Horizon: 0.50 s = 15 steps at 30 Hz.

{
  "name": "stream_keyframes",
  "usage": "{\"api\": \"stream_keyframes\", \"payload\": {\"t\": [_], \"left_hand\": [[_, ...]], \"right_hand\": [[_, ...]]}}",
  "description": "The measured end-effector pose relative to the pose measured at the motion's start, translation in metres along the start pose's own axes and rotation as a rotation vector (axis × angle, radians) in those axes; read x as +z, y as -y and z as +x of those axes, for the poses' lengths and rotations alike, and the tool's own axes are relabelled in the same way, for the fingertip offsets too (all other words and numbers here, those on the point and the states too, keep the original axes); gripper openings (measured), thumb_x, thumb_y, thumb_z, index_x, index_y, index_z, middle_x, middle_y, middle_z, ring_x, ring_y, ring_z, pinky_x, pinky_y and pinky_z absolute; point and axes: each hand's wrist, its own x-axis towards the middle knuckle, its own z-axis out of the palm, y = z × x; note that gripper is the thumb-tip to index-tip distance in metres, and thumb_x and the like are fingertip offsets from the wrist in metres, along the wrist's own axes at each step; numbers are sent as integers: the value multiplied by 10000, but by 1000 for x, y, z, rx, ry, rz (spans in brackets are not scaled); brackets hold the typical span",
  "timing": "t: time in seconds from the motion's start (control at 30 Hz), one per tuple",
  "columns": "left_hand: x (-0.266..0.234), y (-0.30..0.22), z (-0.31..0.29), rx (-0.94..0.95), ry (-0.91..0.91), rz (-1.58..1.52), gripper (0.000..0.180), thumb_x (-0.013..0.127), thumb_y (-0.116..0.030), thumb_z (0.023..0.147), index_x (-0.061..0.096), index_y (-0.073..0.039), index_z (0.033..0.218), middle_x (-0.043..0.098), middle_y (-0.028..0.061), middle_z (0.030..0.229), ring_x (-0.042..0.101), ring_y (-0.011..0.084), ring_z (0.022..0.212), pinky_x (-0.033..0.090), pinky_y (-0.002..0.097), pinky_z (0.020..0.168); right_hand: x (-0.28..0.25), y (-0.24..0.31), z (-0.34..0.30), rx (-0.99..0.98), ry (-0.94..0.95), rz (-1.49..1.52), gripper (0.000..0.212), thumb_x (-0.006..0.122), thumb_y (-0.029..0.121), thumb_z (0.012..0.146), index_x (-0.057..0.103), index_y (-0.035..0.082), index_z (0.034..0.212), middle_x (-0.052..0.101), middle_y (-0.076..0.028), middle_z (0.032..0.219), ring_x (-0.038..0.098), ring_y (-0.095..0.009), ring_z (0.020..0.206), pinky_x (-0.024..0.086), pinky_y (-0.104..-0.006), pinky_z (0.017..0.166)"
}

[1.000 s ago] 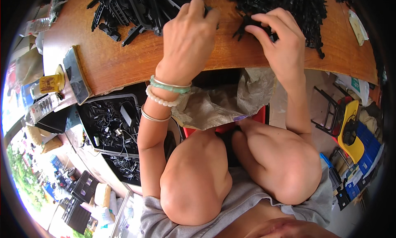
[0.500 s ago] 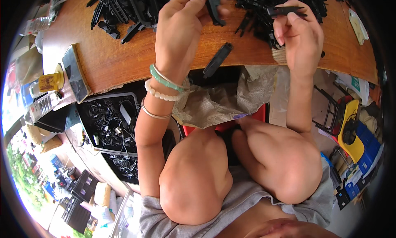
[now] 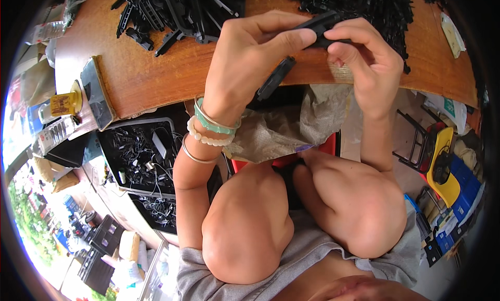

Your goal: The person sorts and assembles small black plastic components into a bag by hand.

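My left hand [image 3: 247, 58] pinches a long black plastic part [image 3: 322, 22] between thumb and fingers, above the table's near edge. At this part's right end is my right hand [image 3: 372, 66], its thumb and fingers closed around a narrow black plastic piece [image 3: 336, 40] that is mostly hidden. The two black pieces meet or overlap; whether they are joined I cannot tell. Below my left hand, another long black plastic part [image 3: 277, 78] lies tilted and juts over the table edge.
On the wooden table [image 3: 140, 82] lie a heap of larger black parts [image 3: 179, 17] and a heap of thin ones [image 3: 370, 6]. A beige woven sack [image 3: 281, 131] hangs between table and knees. Bins of black parts [image 3: 138, 155] stand at left, a yellow chair [image 3: 442, 165] at right.
My hands have come together: the left moved right with its black part, the right moved slightly down and left with the narrow piece. The part at the table edge stayed about in place.
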Motion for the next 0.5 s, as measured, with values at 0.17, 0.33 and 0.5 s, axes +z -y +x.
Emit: {"api": "stream_keyframes", "payload": {"t": [0.17, 0.33, 0.5], "left_hand": [[9, -5, -15, 91, 56, 100, 323, 647, 32, 834, 580, 114, 1139, 682, 138, 909, 667, 159, 810, 544, 237, 724], [16, 2, -18, 360, -103, 442, 304, 682, 24, 787, 623, 64, 1082, 702, 113, 815, 682, 143, 712, 539, 234, 632], [6, -1, -17, 575, -33, 562, 280, 702, -64, 755, 611, -22, 1016, 600, 148, 732, 588, 337, 608, 462, 383, 519]], "right_hand": [[6, -6, -11, -52, -115, 0, 93, 647, -41, 829, 669, -38, 919, 635, -66, 863, 595, -92, 679, 468, -191, 586], [4, -11, -13, -186, -133, -145, 186, 685, -22, 795, 666, -21, 980, 636, -76, 891, 572, -109, 735, 446, -211, 628], [1, -1, -6, -223, -133, -246, 289, 719, -19, 730, 660, -11, 1013, 632, -81, 892, 568, -145, 742, 441, -232, 643]]}}
